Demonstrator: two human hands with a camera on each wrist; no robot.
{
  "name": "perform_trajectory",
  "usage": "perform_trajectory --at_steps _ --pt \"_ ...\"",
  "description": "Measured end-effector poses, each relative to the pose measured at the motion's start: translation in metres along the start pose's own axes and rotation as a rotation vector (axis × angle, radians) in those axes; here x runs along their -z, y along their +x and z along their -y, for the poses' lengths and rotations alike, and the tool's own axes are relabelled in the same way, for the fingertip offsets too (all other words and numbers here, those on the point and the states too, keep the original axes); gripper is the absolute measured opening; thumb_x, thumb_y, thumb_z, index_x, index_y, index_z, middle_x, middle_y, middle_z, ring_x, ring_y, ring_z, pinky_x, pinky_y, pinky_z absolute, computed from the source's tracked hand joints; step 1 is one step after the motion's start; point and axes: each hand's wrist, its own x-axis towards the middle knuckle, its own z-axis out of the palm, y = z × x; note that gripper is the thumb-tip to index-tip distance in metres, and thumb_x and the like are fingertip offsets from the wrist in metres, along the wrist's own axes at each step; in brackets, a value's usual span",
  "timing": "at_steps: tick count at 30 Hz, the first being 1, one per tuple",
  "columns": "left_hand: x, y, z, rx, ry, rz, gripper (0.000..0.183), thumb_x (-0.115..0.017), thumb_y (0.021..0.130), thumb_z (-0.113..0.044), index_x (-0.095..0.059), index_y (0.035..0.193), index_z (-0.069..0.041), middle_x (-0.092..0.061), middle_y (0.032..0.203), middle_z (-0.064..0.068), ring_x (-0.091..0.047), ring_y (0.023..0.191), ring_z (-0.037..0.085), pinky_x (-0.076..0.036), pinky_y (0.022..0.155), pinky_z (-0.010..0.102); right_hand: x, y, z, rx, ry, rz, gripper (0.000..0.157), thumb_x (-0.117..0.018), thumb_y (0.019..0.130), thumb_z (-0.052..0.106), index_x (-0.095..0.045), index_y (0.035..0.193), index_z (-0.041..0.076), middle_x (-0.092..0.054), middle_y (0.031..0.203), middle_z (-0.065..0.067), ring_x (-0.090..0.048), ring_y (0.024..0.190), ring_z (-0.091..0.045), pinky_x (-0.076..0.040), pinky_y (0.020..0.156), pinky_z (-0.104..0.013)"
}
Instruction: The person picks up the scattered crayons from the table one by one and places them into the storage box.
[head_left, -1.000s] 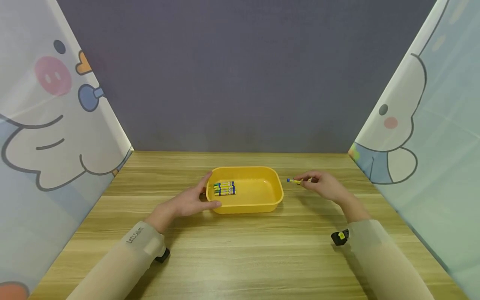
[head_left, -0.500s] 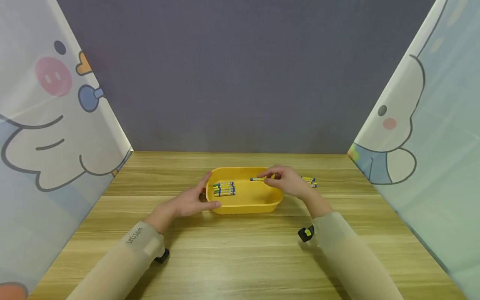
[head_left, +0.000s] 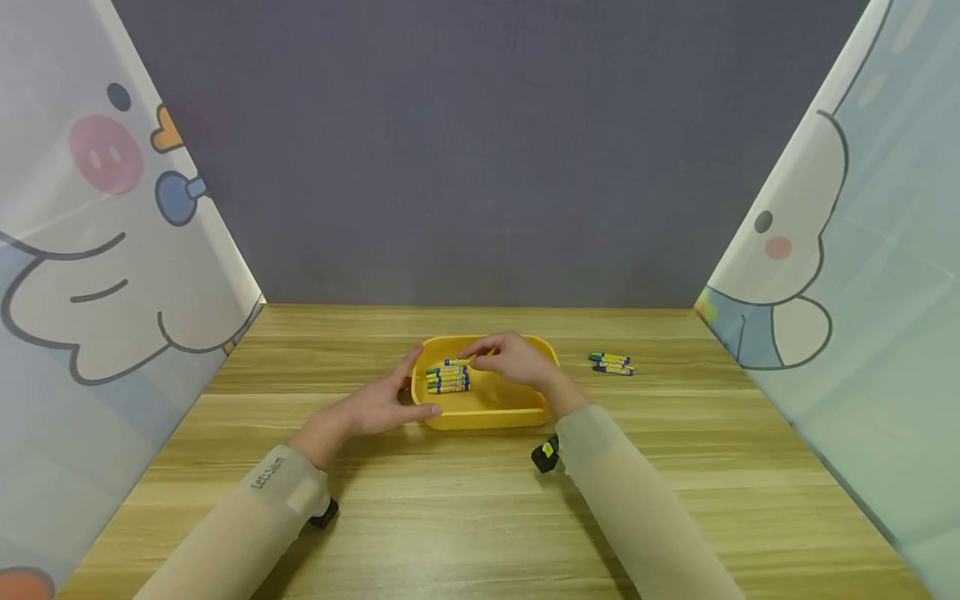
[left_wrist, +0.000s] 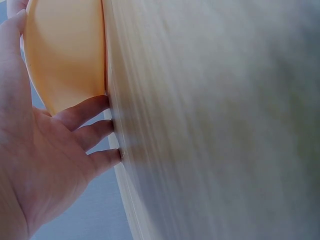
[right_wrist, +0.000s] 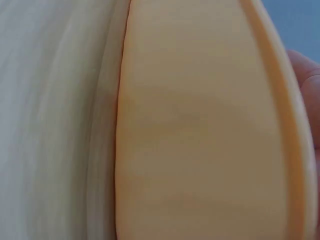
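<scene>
A yellow plastic tray point(head_left: 487, 419) sits on the wooden table. My left hand point(head_left: 377, 404) holds its left end, thumb over the near rim and fingers along the outside. In the left wrist view, the fingertips of this left hand point(left_wrist: 60, 135) reach down to the tabletop beside the tray wall point(left_wrist: 67, 55). My right hand point(head_left: 513, 360) is over the tray and pinches a crayon point(head_left: 454, 362) with a blue end and yellow wrapper. Just nearer to me, a row of several crayons point(head_left: 448, 382) lies at the tray's left end. The tray wall hides most of my right hand point(right_wrist: 311, 100) in the right wrist view.
Several more crayons point(head_left: 612, 364) lie in a small group on the table point(head_left: 480, 508) right of the tray. A dark grey panel point(head_left: 480, 167) stands behind the table. Cartoon-printed curtains point(head_left: 135, 250) flank both sides.
My right hand has carried the crayon leftward from the table's right side, over the tray to the row of crayons. The left hand stays on the tray.
</scene>
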Motion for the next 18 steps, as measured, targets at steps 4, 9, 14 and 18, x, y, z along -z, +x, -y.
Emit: perform_trajectory --at_steps 4,9,14,18 --pt "-0.001 0.001 0.0 -0.01 0.005 0.005 0.125 -0.071 0.095 -0.077 0.006 0.178 -0.025 -0.059 0.162 0.014 -0.059 0.145 0.035 -0.043 0.124 0.061 -0.006 0.01 0.0 -0.007 0.003 0.019 0.026 -0.066 0.108 0.021 -0.083 0.129 0.022 -0.076 0.139 -0.001 -0.067 0.13 -0.024 -0.053 0.114 -0.052" --pt "-0.001 0.001 0.0 -0.003 0.002 0.008 0.124 -0.07 0.095 -0.077 0.007 0.178 -0.027 -0.06 0.161 0.013 -0.06 0.145 0.035 -0.043 0.123 0.062 -0.013 0.02 -0.001 -0.002 0.025 0.05 0.027 -0.066 0.109 0.022 -0.082 0.131 0.019 -0.075 0.141 -0.003 -0.067 0.134 -0.026 -0.051 0.118 -0.053" --pt "-0.001 0.001 0.0 -0.006 -0.003 0.005 0.124 -0.07 0.095 -0.077 0.008 0.178 -0.028 -0.06 0.161 0.013 -0.06 0.144 0.034 -0.044 0.123 0.06 -0.019 0.028 -0.005 -0.018 0.036 0.072 0.027 -0.067 0.108 0.021 -0.082 0.13 0.017 -0.077 0.137 -0.003 -0.066 0.131 -0.022 -0.05 0.118 -0.05" --pt "0.0 0.001 0.001 -0.006 0.009 -0.004 0.124 -0.071 0.094 -0.077 0.008 0.178 -0.029 -0.056 0.165 0.015 -0.057 0.148 0.037 -0.042 0.124 0.061 -0.023 0.033 -0.011 -0.042 0.03 0.108 0.025 -0.069 0.105 0.018 -0.084 0.124 0.016 -0.081 0.128 -0.002 -0.066 0.116 -0.016 -0.051 0.108 -0.039"
